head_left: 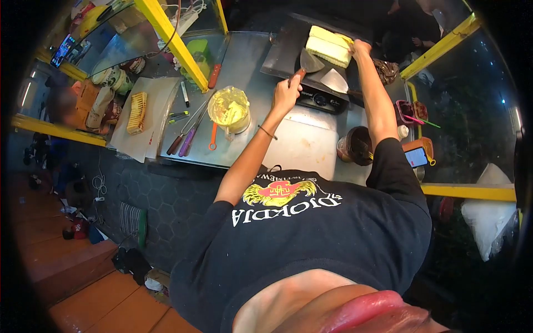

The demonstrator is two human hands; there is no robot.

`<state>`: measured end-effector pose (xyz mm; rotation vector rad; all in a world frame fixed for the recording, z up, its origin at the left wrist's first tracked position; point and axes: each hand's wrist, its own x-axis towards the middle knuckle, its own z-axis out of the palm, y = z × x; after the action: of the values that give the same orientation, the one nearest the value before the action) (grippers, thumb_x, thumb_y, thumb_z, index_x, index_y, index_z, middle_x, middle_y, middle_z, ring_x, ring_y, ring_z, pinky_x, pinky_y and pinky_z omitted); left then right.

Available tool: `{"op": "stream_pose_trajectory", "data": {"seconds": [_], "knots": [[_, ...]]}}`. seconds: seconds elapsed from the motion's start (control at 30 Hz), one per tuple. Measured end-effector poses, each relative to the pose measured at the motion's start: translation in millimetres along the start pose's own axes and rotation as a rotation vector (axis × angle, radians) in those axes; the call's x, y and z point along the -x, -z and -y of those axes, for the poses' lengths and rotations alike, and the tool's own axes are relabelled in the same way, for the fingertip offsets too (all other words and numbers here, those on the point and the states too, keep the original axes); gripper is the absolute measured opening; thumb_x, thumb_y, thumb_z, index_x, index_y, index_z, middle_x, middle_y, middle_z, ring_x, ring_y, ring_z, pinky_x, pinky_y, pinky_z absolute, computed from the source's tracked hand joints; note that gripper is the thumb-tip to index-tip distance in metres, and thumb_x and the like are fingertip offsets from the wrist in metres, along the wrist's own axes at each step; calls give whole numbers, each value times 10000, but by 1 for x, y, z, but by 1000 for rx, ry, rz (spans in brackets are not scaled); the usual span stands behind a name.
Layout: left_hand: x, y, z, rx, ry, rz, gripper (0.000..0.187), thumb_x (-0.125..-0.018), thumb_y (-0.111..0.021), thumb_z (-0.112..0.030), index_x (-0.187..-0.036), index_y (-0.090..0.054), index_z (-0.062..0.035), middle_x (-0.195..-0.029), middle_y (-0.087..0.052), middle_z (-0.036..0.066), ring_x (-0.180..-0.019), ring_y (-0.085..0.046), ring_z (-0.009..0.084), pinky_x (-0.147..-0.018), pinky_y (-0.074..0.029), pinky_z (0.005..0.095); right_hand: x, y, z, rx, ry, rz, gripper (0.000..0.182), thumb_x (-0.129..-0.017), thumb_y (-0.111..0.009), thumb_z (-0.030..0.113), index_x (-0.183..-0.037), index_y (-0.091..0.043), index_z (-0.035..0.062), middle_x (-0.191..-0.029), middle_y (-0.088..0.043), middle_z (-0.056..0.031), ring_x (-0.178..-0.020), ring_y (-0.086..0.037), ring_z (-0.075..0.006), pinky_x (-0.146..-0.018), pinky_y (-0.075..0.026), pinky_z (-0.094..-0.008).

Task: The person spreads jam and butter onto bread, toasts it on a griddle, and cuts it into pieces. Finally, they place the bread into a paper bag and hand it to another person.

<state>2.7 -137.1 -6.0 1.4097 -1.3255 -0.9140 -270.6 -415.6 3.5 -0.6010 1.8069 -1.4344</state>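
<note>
My left hand [286,93] is closed round the brown handle of a metal scraper [312,62], whose wide blade touches the near left side of a pale yellow bread block [328,46]. The bread, split lengthwise, lies on a dark flat griddle [280,58]. At the bread's right end my right hand [361,49] has its fingers closed; a thin yellow piece shows at the fingertips, too small to make out. A second scraper [334,81] rests on the griddle's near edge, its handle partly behind my right forearm.
A tub of yellow spread [230,108] stands left on the metal counter [244,55], beside tongs and a purple-handled tool [187,142]. Another bread block [137,113] lies on paper. Right are a dark jar [355,146] and a phone [415,157]. Yellow frame posts [172,44] flank the counter.
</note>
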Motion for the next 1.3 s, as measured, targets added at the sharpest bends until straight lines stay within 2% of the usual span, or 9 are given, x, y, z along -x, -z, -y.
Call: {"op": "stream_pose_trajectory", "data": {"seconds": [0.17,0.27,0.47,0.57,0.67,0.77,1.03,1.2,1.3], "knots": [[7,2,15,524,311,268,496,-949,-523,-507,-914,-622,-22,-579,-471,-51,-471,-423,65,-475,-329,223,36,7,14,145,401,239,284,-897,-639,230,-816,-672,-40,-769,-635,-94,-582,-588,-179,-483,-561,-346],[33,16,31,745,438,452,517,-966,-512,-483,-1150,-586,-6,-699,-568,-8,-539,-488,67,-524,-424,223,75,8,34,380,556,397,319,-912,-632,308,-980,-718,8,-664,-566,-26,-556,-536,-111,-514,-553,-304],[130,173,66,188,305,957,358,-996,-506,-331,-1054,-682,-25,-771,-676,68,-675,-620,112,-631,-500,240,269,40,67,429,601,1135,334,-972,-562,309,-1068,-661,4,-512,-466,15,-379,-435,-73,-424,-421,-231],[152,266,126,-13,305,278,298,-940,-592,-289,-1008,-677,-12,-836,-677,71,-758,-650,164,-694,-522,302,341,29,28,581,562,1224,317,-979,-557,301,-1079,-657,17,-499,-491,-2,-379,-461,-82,-373,-373,-257],[143,307,152,-836,7,-455,444,-813,-698,-339,-1154,-604,-70,-1080,-617,199,-967,-627,343,-827,-502,440,378,-3,-20,758,992,1136,306,-956,-581,256,-1120,-647,6,-728,-622,-139,-643,-613,-181,-656,-511,-313],[131,329,179,-1171,182,-340,530,-764,-720,-358,-1183,-541,-88,-1112,-575,209,-988,-604,408,-826,-496,484,413,-14,-24,511,1375,863,289,-895,-629,113,-1164,-631,10,-945,-619,-136,-793,-620,-172,-742,-506,-296],[140,361,199,-424,279,148,326,-831,-645,-286,-976,-576,-2,-910,-642,237,-872,-646,375,-726,-485,445,552,-62,-158,368,537,1592,449,-742,-556,-176,-1143,-636,10,-1097,-646,-108,-883,-635,-173,-802,-518,-296],[192,397,150,-456,252,54,341,-828,-674,-272,-969,-547,10,-872,-620,259,-889,-612,444,-740,-489,470,638,-112,-220,154,-110,1261,292,-902,-617,152,-1121,-635,-40,-968,-690,-106,-860,-635,-144,-752,-513,-293],[200,431,157,-520,60,-120,311,-812,-668,-230,-972,-523,-6,-854,-619,239,-844,-613,436,-740,-494,499,679,-160,-252,191,247,1128,265,-902,-670,212,-1029,-667,-21,-890,-699,-104,-819,-631,-134,-739,-499,-281]]}}
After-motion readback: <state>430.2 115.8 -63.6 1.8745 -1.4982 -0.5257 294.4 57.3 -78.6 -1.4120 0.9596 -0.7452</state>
